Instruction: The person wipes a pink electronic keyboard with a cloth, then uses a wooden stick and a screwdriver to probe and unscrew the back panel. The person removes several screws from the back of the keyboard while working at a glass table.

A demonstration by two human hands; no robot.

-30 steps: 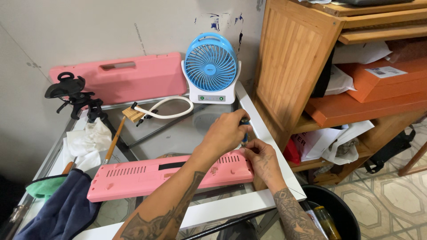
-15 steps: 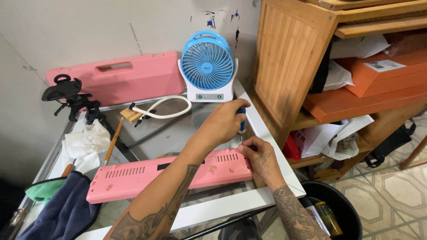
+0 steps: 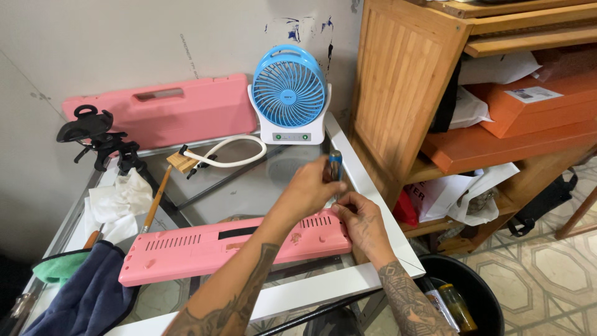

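A long pink plastic instrument (image 3: 211,246) lies face-down on the glass table (image 3: 249,190), its vented back up. My left hand (image 3: 308,190) grips a screwdriver (image 3: 335,167) with a blue and dark handle, held upright over the instrument's right end. My right hand (image 3: 362,223) rests on that right end, fingers pinched around the screwdriver's lower shaft near the tip. The tip itself is hidden by my fingers.
A blue and white desk fan (image 3: 289,93) and a pink case (image 3: 165,115) stand by the wall. A white hose (image 3: 227,152), paintbrush (image 3: 155,199), black clamp (image 3: 99,140), white cloth (image 3: 121,199) and dark blue cloth (image 3: 87,298) lie left. Wooden shelves (image 3: 404,81) stand right, a black bin (image 3: 463,292) below.
My left hand has lifted the screwdriver slightly and shifted it toward the right end of the instrument. My right hand has stayed on that end. The view has moved a little closer.
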